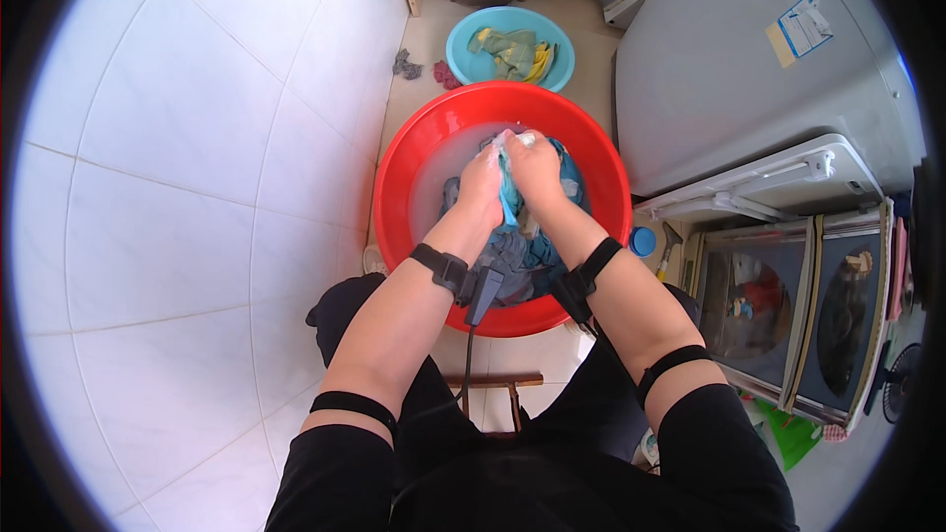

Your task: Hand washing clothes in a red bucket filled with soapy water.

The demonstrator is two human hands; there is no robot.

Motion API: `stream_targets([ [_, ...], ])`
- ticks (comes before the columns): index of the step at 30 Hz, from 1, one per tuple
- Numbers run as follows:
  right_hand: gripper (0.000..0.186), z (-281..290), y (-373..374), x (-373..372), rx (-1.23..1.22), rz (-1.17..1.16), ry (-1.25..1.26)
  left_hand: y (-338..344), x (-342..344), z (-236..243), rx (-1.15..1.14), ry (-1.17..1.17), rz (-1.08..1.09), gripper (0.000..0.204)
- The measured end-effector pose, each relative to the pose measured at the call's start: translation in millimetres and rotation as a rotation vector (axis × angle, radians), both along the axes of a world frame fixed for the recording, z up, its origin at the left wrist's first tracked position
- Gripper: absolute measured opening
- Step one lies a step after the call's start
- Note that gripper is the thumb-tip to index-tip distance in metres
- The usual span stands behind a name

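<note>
My left hand [480, 183] and my right hand [536, 169] are close together over a big red basin [601, 153]. Both are closed on a wet turquoise cloth [508, 201], which hangs down between them. White suds cling to the fingers and to the top of the cloth. Below lie soaked grey and dark teal clothes [505, 264] in cloudy water [434, 166]. The fingertips are partly hidden by the hands and the foam.
Beyond the basin stands a light blue basin [459, 51] with green and yellow cloths [512, 51]. Small grey and dark red cloths [446, 75] lie beside it. A tiled wall [197, 187] rises at left; a washing machine [778, 296], blue cup [642, 241] and brush [669, 246] are at right.
</note>
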State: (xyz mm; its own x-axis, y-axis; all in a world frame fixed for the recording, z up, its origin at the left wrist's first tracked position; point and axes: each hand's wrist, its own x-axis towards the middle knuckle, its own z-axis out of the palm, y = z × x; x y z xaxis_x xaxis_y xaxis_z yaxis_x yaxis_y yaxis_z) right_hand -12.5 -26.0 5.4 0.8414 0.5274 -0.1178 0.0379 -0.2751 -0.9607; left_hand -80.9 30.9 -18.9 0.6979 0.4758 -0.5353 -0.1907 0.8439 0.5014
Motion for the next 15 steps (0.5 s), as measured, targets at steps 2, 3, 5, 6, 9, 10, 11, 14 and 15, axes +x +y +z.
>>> stream_targets([
  [2, 0.036, 3, 2, -20, -0.089, 0.069, -0.191, 10, -10, -11, 0.032, 0.097, 0.07, 0.028],
  [3, 0.038, 17, 2, -37, -0.109, 0.158, -0.249, 23, -22, -16, -0.051, -0.085, 0.076, 0.028],
  [5, 0.034, 31, -3, -51, -0.093, 0.289, -0.41, 29, -29, -18, -0.078, -0.231, 0.032, 0.029],
  [6, 0.033, 25, -10, -47, -0.06, 0.3, -0.523, 24, -26, -3, -0.104, -0.306, -0.008, 0.03],
  [9, 0.028, 6, -12, 11, -0.107, 0.071, -0.113, -13, 9, 33, -0.056, 0.096, 0.075, 0.026],
  [10, 0.027, 0, -8, 15, 0.035, 0.038, -0.008, -10, 5, 18, -0.033, 0.029, 0.086, 0.024],
  [11, 0.028, 0, -5, 10, 0.08, 0.005, 0.035, -8, 4, 14, 0.036, 0.032, 0.056, 0.027],
  [14, 0.03, 14, -5, -16, -0.002, -0.045, -0.043, 0, 0, 12, 0.056, 0.078, 0.084, 0.03],
  [15, 0.033, 15, -3, -29, 0.042, 0.046, -0.129, 6, -8, 17, 0.013, 0.12, 0.154, 0.03],
])
